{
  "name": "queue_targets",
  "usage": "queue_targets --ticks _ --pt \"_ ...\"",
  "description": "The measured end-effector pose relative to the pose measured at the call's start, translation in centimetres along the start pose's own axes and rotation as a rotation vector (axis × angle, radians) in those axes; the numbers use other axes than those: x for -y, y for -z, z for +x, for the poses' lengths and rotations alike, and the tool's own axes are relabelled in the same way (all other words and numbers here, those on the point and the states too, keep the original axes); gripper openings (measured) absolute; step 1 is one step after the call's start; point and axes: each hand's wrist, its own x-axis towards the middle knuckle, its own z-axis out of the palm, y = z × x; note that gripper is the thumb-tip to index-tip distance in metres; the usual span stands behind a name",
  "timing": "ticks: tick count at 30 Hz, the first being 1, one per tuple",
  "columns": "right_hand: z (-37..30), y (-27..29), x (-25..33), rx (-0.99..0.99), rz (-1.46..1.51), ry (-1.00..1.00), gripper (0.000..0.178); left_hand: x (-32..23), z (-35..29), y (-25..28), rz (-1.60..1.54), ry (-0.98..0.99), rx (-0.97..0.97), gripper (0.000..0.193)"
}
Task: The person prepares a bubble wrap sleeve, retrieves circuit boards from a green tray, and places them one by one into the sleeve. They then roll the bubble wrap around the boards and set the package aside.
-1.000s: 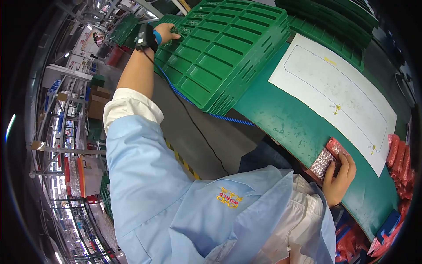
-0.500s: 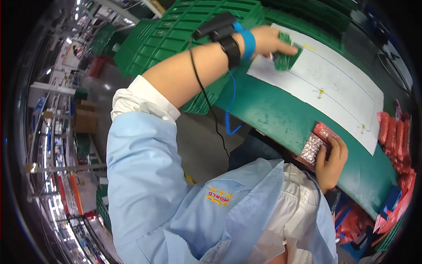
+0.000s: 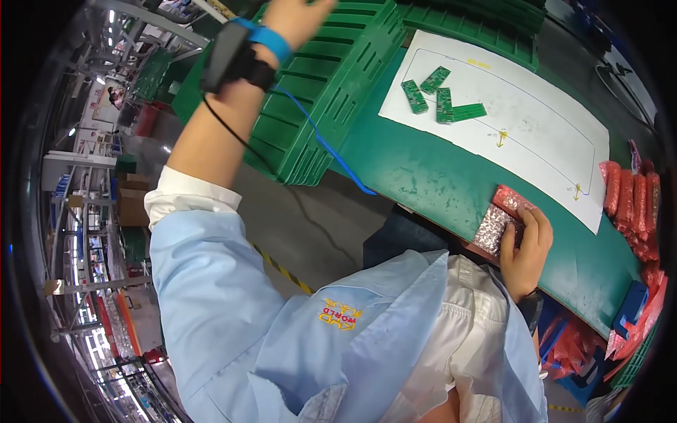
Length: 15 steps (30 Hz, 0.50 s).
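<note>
On green table (image 3: 416,166) | right hand (image 3: 526,248): holding bubble pouch (image 3: 489,228) | left hand (image 3: 297,20) near crates (image 3: 344,83): grip cannot tell

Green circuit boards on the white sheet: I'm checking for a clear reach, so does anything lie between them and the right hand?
Only the bubble wrap the right hand touches; beyond it, nothing visible blocks the way to the green circuit boards.

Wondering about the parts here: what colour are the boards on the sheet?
The boards are green, best seen in the head view.
</note>
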Motion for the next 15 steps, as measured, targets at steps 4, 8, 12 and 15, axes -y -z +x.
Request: queue_targets --ticks 4,8,12,15 --pt "0.4 -0.4 0.4 0.017 0.034 0.026 0.031 16.3 -1.6 9.8 0.426 0.33 0.378 0.051" --pt "0.2 -0.4 0.2 -0.014 0.039 0.014 0.033 22.3 -7.8 11.1 0.642 0.658 0.728 0.051" --pt "0.3 -0.3 0.3 -0.002 0.003 0.002 0.032 22.0 -10.1 9.4 0.577 0.694 0.837 0.047" --pt "0.0 -0.5 0.2 0.005 0.023 -0.009 0.032 21.6 -10.0 9.4 0.448 0.691 0.829 0.047"
